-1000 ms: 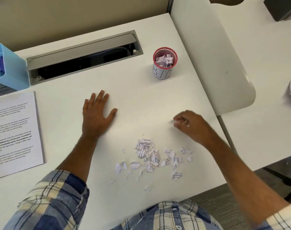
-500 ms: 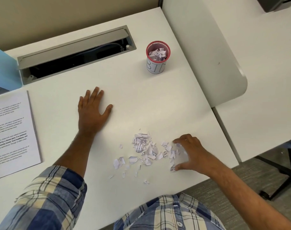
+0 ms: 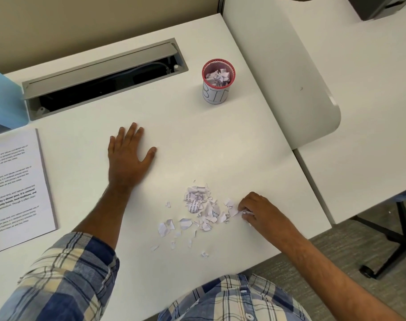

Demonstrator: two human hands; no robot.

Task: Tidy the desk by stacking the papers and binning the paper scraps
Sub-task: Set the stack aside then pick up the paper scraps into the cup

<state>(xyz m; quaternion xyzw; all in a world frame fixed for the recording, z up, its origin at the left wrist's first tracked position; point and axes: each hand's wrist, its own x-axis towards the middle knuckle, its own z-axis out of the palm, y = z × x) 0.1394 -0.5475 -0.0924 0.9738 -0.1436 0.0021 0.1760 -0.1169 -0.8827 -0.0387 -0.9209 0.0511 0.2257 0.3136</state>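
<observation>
Scraps [image 3: 203,208] of torn printed paper lie in a loose heap on the near right part of the desk [image 3: 197,140], with smaller bits strewn toward the near edge. The right hand [image 3: 258,210] sits at the heap's right edge, its grip curled tight on a few scraps pinched between fingertips and thumb; the bulk of the heap lies just to the left of that grip, untouched. The left hand [image 3: 128,156] rests flat, fingers straight, on bare desk to the far left of the heap, holding nothing. The bin [image 3: 218,81], a small red-rimmed mesh cup already well filled, stands well apart on the far side. Risks, as I judge them: so small a pinch may shed pieces on the way over, the crowded cup may spill, and sweeping could push light bits off the near edge. The papers [image 3: 14,188] lie at far left
</observation>
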